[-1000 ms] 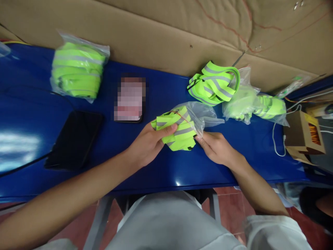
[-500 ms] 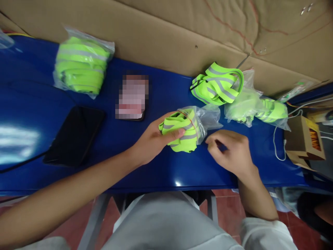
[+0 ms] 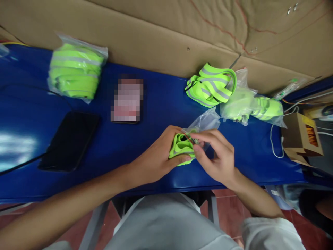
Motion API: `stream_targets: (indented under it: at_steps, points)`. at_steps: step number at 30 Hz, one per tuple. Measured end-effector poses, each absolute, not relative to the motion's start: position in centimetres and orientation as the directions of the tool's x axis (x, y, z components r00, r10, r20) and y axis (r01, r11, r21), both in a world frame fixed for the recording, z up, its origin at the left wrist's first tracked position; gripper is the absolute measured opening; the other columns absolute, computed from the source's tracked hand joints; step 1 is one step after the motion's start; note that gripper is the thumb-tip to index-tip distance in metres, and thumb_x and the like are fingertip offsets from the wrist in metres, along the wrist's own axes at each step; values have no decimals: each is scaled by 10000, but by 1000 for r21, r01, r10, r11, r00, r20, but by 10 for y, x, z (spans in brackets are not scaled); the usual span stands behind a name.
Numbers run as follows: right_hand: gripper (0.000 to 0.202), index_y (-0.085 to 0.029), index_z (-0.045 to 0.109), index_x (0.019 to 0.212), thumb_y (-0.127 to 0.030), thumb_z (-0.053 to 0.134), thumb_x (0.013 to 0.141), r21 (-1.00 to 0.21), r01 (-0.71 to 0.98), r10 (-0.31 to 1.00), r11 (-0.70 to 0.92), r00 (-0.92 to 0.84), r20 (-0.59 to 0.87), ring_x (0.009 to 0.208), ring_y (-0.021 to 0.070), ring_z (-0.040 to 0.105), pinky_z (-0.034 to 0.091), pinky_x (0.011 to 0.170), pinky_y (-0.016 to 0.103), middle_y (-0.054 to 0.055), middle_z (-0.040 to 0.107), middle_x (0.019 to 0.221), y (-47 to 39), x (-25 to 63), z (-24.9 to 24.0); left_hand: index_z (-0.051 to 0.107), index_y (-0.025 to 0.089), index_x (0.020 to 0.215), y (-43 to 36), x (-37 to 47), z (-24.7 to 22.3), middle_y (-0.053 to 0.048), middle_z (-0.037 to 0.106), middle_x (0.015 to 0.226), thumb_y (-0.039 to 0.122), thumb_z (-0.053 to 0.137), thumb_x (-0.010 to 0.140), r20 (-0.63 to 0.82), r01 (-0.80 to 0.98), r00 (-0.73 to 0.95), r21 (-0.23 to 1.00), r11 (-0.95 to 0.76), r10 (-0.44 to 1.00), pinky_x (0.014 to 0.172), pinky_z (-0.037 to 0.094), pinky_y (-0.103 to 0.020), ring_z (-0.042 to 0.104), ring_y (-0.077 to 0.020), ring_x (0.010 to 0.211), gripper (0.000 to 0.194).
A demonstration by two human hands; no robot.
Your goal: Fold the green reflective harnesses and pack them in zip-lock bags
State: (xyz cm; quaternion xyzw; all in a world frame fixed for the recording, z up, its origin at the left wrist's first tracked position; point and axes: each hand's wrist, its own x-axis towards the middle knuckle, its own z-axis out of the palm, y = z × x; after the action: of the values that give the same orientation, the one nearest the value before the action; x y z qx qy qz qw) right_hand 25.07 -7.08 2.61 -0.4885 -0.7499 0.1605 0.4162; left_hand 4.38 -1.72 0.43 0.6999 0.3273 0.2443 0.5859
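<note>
A folded neon-yellow reflective strap point(image 3: 181, 147) with grey stripes is gripped in my left hand point(image 3: 158, 156), thumb along its near side. Its right end sits inside a clear plastic bag point(image 3: 205, 121), which spreads out behind toward the back. My right hand point(image 3: 220, 156) pinches the bag's edge, marked by a thin red line, between thumb and forefinger against the strap. Just beyond the bag lies a loose bundle of the same strap point(image 3: 210, 85) with a black buckle-like piece.
Bagged straps lie at the left point(image 3: 75, 71) and at the right point(image 3: 266, 107). A black phone-like slab point(image 3: 69, 140) with a cable and a blurred-out phone-shaped object point(image 3: 127, 102) rest on the blue table point(image 3: 153, 88). An open cardboard box point(image 3: 296, 133) stands far right, beside white cables.
My right hand has moved left from beside the bag and now pinches its edge. My left hand has brought the strap slightly nearer and turned it. The view has shifted a little.
</note>
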Motion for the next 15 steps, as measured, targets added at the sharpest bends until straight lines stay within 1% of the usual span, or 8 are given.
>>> stream_targets:
  at_steps: [3, 5, 6, 9, 12, 14, 15]
  points:
    - [373, -163, 676, 1285, -144, 744, 919, -519, 646, 795, 560, -243, 556, 991, 189, 688, 607, 851, 330, 98, 693, 1107, -76, 247, 24, 497, 216, 1233, -21, 44, 5, -82, 589, 1264, 494, 688, 954, -26, 188, 647, 974, -126, 762, 1035, 511, -410, 618, -237, 1155, 437]
    - [440, -160, 649, 1341, -132, 753, 914, -435, 676, 755, 595, -284, 591, 1016, 201, 689, 612, 857, 339, 110, 684, 1122, -79, 246, 24, 508, 216, 1204, -22, 44, 5, -84, 580, 1280, 478, 692, 956, 28, 166, 622, 972, -166, 782, 1052, 506, -404, 616, -233, 1169, 405]
    - [454, -167, 641, 1358, -126, 748, 918, -419, 685, 751, 595, -288, 595, 1008, 202, 690, 613, 849, 342, 110, 682, 1120, -80, 245, 24, 512, 219, 1197, -22, 44, 5, -85, 577, 1294, 463, 701, 954, 61, 148, 611, 971, -190, 789, 1067, 503, -400, 615, -230, 1179, 393]
    - [451, -220, 640, 1368, -168, 744, 933, -444, 712, 783, 543, -239, 574, 972, 213, 692, 613, 824, 373, 96, 686, 1098, -81, 245, 27, 509, 239, 1250, -21, 44, 3, -89, 577, 1334, 403, 732, 946, 149, 104, 589, 961, -257, 794, 1099, 504, -398, 606, -228, 1223, 411]
    - [426, -260, 639, 1357, -210, 741, 946, -472, 727, 807, 499, -190, 560, 965, 219, 693, 612, 827, 388, 84, 697, 1082, -80, 246, 30, 489, 263, 1337, -22, 44, 1, -97, 566, 1375, 353, 740, 945, 193, 115, 579, 943, -314, 792, 1135, 508, -420, 586, -245, 1286, 475]
    - [402, -257, 639, 1331, -206, 744, 946, -488, 718, 811, 495, -182, 555, 973, 210, 693, 611, 837, 375, 76, 703, 1086, -78, 246, 30, 477, 279, 1388, -24, 43, 0, -102, 530, 1437, 331, 735, 947, 213, 151, 582, 920, -362, 785, 1148, 517, -421, 557, -263, 1349, 514]
    - [391, -251, 639, 1309, -195, 752, 940, -505, 707, 815, 495, -177, 552, 967, 201, 692, 610, 837, 364, 68, 706, 1084, -77, 246, 29, 467, 288, 1418, -25, 42, -1, -105, 483, 1498, 315, 731, 949, 235, 168, 588, 900, -401, 774, 1147, 524, -414, 552, -267, 1364, 539]
